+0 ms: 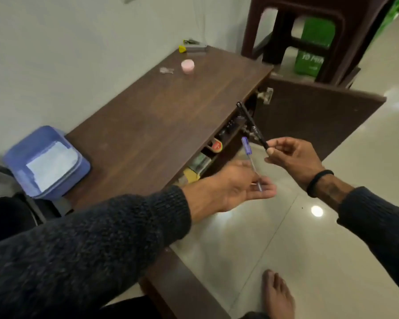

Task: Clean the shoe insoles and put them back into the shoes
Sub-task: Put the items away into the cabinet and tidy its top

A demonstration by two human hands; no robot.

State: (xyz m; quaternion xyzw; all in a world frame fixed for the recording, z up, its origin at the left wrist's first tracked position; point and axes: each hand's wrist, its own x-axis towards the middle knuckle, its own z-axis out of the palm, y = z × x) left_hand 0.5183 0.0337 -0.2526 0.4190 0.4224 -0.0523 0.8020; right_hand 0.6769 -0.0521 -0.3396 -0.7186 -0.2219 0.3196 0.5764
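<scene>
Head view: looking down over a low brown counter [148, 120] set against a pale wall [55, 54], with glossy light floor tiles [274, 238] to its right.
Far left: a dark chair [7, 215] partly in shot, beside the counter's near end.
Counter, left end: a blue lidded box [44, 162] with a white sheet showing through the lid.
Counter, far end: a small pink round tub [187, 66], a clear crumpled wrapper [166, 70] just left of it, and a yellow and grey item [191, 46] by the wall, too blurred to name.
Cabinet: the counter's door [309, 118] stands swung open; packets and boxes [200, 162] sit on the shelf inside.
Left hand [240, 183]: palm up and fingers loosely spread, a blue-capped pen [251, 162] lying across them.
Right hand [293, 157]: fingers pinching the lower end of a black pen [251, 125], which slants up to the left; a black band [319, 181] on the wrist.
Floor, near edge: a bare foot [278, 295].
Far right: a dark plastic stool [309, 31] with a green bag [313, 49] behind its legs.
Shoes and insoles: not in shot.
</scene>
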